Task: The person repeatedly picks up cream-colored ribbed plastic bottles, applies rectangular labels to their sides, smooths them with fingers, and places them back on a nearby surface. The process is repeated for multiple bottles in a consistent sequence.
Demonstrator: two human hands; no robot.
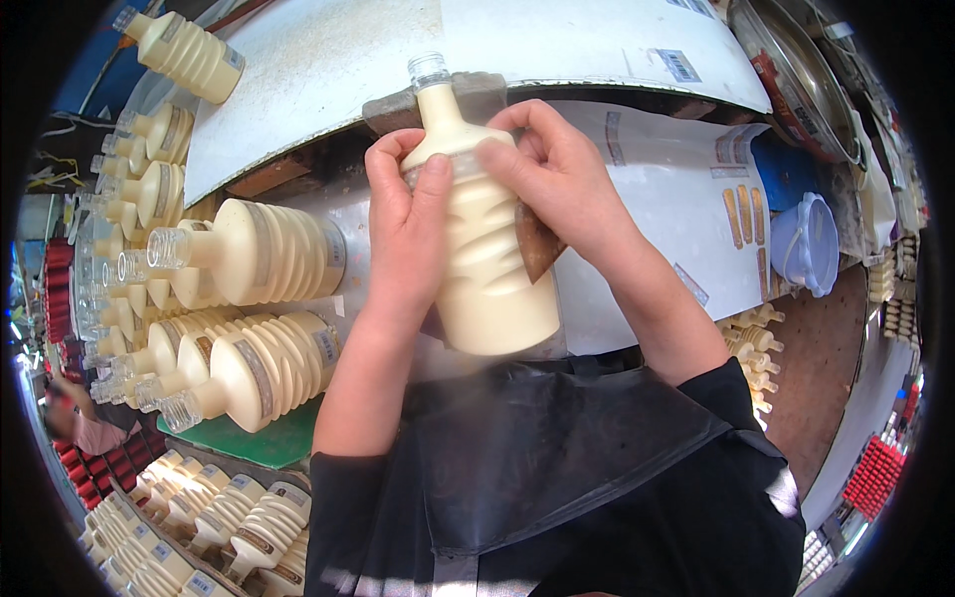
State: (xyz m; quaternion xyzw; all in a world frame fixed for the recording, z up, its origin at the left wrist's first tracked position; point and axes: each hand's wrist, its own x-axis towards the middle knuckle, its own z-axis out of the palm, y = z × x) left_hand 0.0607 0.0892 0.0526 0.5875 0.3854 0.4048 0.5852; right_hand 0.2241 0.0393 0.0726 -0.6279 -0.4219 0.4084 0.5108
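"Cream plastic-looking bottle (497,313): where was it found?"

"Between the left hand (410,214) and the right hand (557,169), neck pointed away, seen across a block (391,111)."

"Grip?"

"Its shoulder was grasped by both. Whether the brown piece (538,244) was held could not be told."

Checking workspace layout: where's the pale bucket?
In the head view, the pale bucket is at the right, just right of the gold labels on the white sheet.

Place: workshop | rows of cream bottles (267,251) | gold labels (745,215) | black apron (557,448)
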